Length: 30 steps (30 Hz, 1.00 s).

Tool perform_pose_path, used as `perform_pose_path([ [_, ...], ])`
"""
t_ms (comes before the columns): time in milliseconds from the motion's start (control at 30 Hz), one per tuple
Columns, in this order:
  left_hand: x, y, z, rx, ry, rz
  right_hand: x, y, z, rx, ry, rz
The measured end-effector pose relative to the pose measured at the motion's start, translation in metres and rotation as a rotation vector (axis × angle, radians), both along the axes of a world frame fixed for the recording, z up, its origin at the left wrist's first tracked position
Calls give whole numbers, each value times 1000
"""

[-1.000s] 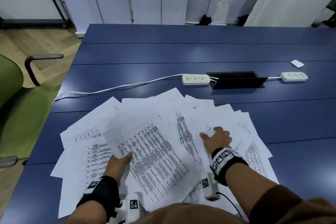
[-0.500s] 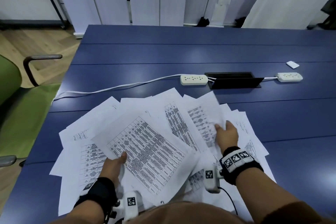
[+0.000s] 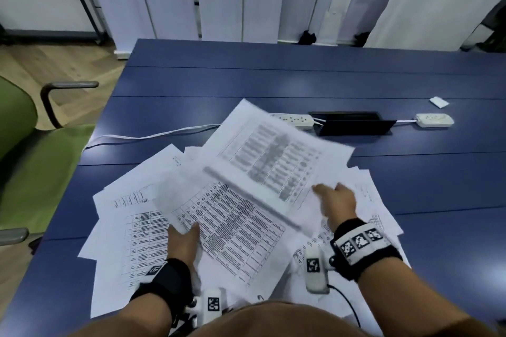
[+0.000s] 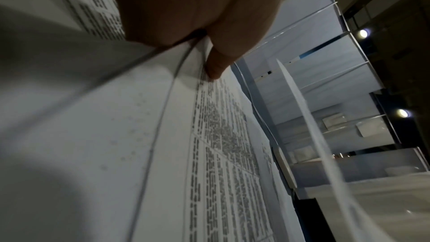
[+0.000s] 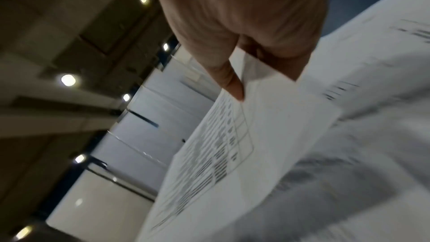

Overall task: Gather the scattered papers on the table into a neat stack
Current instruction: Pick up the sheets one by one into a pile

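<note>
1. Head view: the scattered papers lie fanned and overlapping on the blue table, near its front edge and toward the front left corner, just before the person.
2. Head view: the right hand grips the near corner of one lifted sheet, thumb on top. The sheet is raised off the pile and tilted, its far edge up over the middle of the table; its print is blurred.
3. Head view: the left hand lies at the near left edge of a top printed sheet, which lies partly under the lifted one; its thumb rests on the print.
4. Head view: past the pile, a white power strip with its cable, a black cable box and a second power strip stand in a row across the middle of the table. A small white card lies near the right edge. A green chair stands off the left edge.
5. Left wrist view: the left hand pinches the edge of the top printed sheet, thumb above and fingers beneath, closed on the paper.
6. Right wrist view: the right hand pinches the corner of the lifted sheet between thumb and fingers, clamped on the paper; more papers lie blurred below.
</note>
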<state>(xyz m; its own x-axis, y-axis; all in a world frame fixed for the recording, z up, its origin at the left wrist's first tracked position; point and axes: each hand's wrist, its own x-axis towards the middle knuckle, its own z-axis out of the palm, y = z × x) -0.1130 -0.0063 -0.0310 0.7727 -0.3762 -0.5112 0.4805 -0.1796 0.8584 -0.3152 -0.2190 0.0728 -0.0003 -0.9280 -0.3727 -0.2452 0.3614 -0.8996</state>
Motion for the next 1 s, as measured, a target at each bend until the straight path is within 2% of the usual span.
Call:
perform_pose_path([
  [167, -3, 0, -10, 73, 42, 7, 4, 35, -35, 231, 346, 409],
  [233, -4, -3, -8, 69, 20, -11, 8, 43, -41, 418, 387, 643],
  [300, -1, -5, -1, 124, 98, -34, 8, 44, -42, 514, 496, 923],
  [367, 3, -3, -3, 18, 209, -63, 5, 37, -38, 478, 650, 1137],
  [400, 12, 0, -21, -25, 275, -59, 3, 31, -37, 399, 723, 1185],
  [467, 18, 4, -34, -34, 317, -35, 1, 17, -34, 168, 821, 1116],
  [533, 10, 1, -4, 4, 231, -2, 5, 3, -42, -102, 822, 918],
  [600, 0, -3, 11, -97, 161, -9, 15, -7, -51, -288, 782, 862],
  [633, -4, -5, 14, -160, 148, -33, 21, -10, -56, -315, 785, 888],
  [733, -4, -3, 12, -137, 107, -56, 35, -15, -69, -255, 689, 927],
  [800, -1, -1, 2, -79, 138, -23, 38, -15, -74, -269, 648, 825],
  [867, 2, 0, 0, 9, 171, 61, 34, -15, -79, -285, 650, 637],
  [933, 2, 3, 0, -66, 266, 137, 27, -14, -78, -240, 609, 511],
  [967, 2, 3, 0, -99, 289, 135, 23, -15, -77, -187, 608, 539],
  [1000, 2, 3, 0, -83, 296, 83, 18, -16, -78, -115, 611, 640],
])
